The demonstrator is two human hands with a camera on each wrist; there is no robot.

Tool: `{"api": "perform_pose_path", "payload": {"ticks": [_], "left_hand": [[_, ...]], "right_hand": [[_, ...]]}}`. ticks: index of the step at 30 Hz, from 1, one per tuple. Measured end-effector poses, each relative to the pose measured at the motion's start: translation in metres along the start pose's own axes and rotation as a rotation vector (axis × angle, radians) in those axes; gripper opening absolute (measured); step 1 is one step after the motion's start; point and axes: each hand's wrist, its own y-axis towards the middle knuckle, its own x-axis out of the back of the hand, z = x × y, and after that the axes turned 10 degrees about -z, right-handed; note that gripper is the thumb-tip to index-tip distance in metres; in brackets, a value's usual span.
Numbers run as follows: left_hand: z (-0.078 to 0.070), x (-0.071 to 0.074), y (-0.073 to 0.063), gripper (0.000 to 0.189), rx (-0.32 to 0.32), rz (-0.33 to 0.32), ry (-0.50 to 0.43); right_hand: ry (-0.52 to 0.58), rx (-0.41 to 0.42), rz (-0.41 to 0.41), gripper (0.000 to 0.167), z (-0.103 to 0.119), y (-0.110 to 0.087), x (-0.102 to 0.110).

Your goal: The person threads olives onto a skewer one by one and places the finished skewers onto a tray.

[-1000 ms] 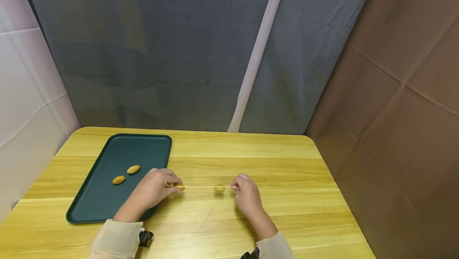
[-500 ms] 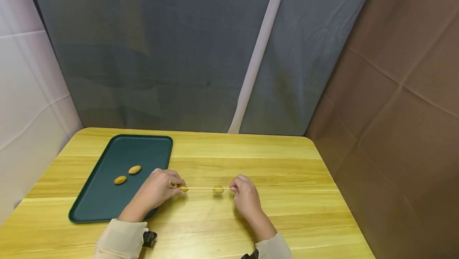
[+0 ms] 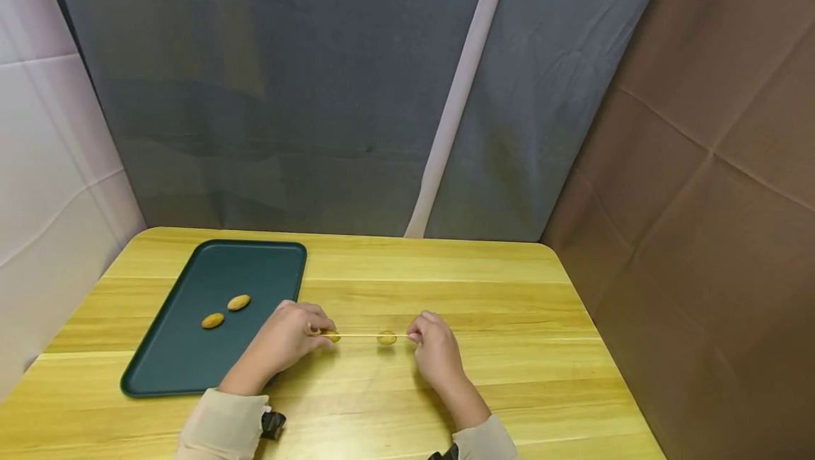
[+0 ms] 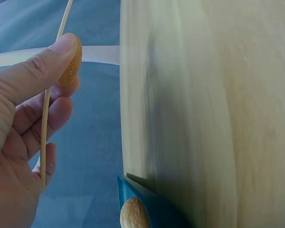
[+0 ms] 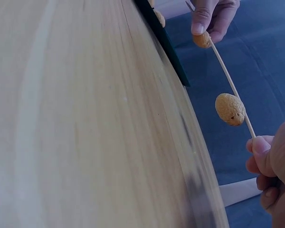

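Note:
Both hands hold a thin wooden skewer [image 3: 359, 336] level above the table. My left hand [image 3: 289, 332] pinches a brown oval piece [image 4: 72, 61] with wrinkled skin between thumb and fingers, and the skewer's other end runs back across the palm. My right hand [image 3: 436, 347] pinches the skewer's right end between thumb and fingertips. Near that end a second oval piece [image 5: 230, 109] sits on the skewer, apart from both hands. In the right wrist view the piece under my left hand [image 5: 213, 19] looks partly covered by the thumb.
A dark green tray [image 3: 159, 361] lies on the left of the wooden table [image 3: 484, 290]. Two more oval pieces rest on it, a nearer one [image 3: 213, 320] and a farther one [image 3: 238, 302]. Grey cloth [image 3: 305, 92] hangs behind the table.
My left hand has moved slightly right with its oval piece, narrowing the gap to the second piece. The right hand has hardly moved and keeps its hold on the skewer.

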Motion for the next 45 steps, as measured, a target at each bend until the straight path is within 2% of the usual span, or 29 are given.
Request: {"api": "perform_pose_path", "payload": {"ticks": [4,11,24,34,45], "left_hand": [[-0.002,-0.001,0.001,0.021,0.003,0.007,0.005],[-0.004,-0.004,0.002,0.02,-0.028,-0.003,0.005],[-0.004,-0.01,0.004,0.02,-0.027,0.005,-0.003],[-0.005,-0.013,0.004,0.019,-0.046,0.012,-0.007],[-0.008,-0.016,0.005,0.019,-0.036,0.02,-0.001]], "right_hand": [[0.005,0.003,0.004,0.015,0.0,0.0,-0.001],[-0.002,0.016,-0.006,0.015,0.001,0.001,-0.002],[0.002,0.008,0.01,0.014,0.004,0.0,-0.005],[-0.001,0.023,0.012,0.014,0.008,0.0,-0.005],[-0.002,0.048,0.0,0.015,0.011,-0.001,-0.009]]}}
